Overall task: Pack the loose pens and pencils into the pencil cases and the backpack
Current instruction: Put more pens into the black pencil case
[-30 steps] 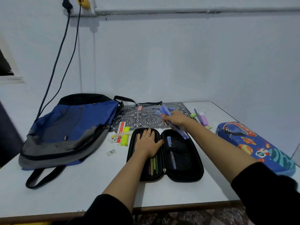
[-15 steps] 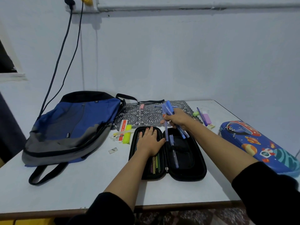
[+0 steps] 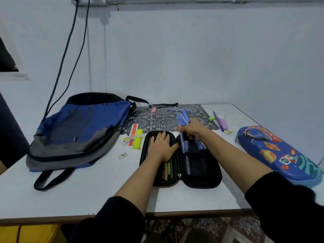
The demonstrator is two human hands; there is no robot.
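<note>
Now my right grip (image 3: 192, 130) clasps likely slippery blue pens (image 3: 183, 120) mid-barrel, left grip (image 3: 162, 148) flat on the black pencil case (image 3: 206, 183).

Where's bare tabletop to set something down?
Free: the near table edge strip in front of the backpack and the open black pencil case; the gap between that case and the space-print pencil case. Crowded: ruler and yellow highlighter between backpack and case; erasers at the right end of the lace mat.

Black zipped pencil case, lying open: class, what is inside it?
Left half: coloured pencils behind mesh, their upper ends covered by the flat left hand. Right half: loose blue pens; the right hand grips a pen bunch above it.
</note>
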